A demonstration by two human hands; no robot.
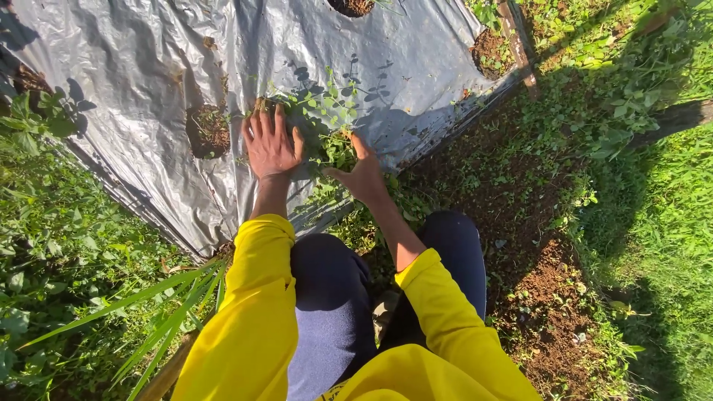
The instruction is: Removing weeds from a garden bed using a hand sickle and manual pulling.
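Note:
I crouch at the edge of a silver plastic mulch sheet (148, 74) laid over a garden bed. My left hand (270, 145) lies flat on the sheet with fingers spread, beside a leafy weed (327, 111) growing from a hole. My right hand (362, 174) reaches into the base of that weed, thumb and fingers apart around the green stems; whether it grips them is unclear. Yellow sleeves and dark trousers fill the lower frame.
Round planting holes with soil show in the sheet (208, 130), (490, 52), (350, 6). Bare brown soil (542, 297) runs along the right. Dense weeds and grass (59, 260) crowd the left; grass (668, 223) covers the far right.

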